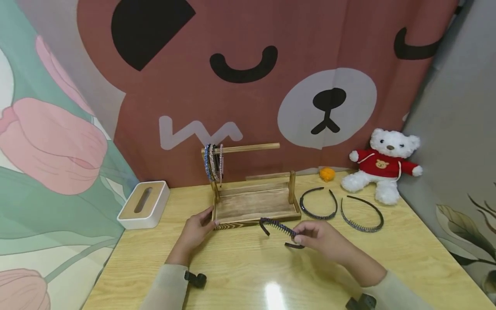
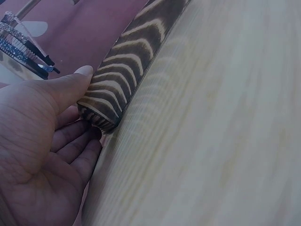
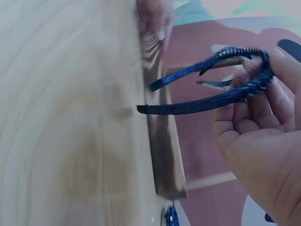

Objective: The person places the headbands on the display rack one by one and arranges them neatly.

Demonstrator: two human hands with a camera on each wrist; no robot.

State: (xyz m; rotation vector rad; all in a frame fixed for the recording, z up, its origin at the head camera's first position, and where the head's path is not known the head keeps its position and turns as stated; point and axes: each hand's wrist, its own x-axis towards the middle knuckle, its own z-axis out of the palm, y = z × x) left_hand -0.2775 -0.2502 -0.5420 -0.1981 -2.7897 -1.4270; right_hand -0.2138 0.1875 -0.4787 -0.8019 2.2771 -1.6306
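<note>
In the head view my right hand point(image 1: 323, 241) pinches a dark toothed headband point(image 1: 277, 226) by one side, above the table in front of the wooden rack point(image 1: 248, 224). The right wrist view shows this headband point(image 3: 197, 104) as dark blue and glossy, its two ends pointing away from the fingers. My left hand point(image 1: 195, 232) grips the rack's front left corner. Seen from the left wrist, the thumb point(image 2: 77, 84) lies against the striped front rail point(image 2: 117, 75), with the fingers curled at its end. Several beaded headbands point(image 1: 212, 163) hang at the left of the rack's bar point(image 1: 252, 148).
Two more dark headbands, a nearer-rack one point(image 1: 318, 215) and a farther one point(image 1: 364, 227), lie right of the rack. Behind them are an orange ball-like item point(image 1: 327, 174) and a white teddy bear point(image 1: 387, 165) in red. A white tissue box point(image 1: 145, 204) stands left.
</note>
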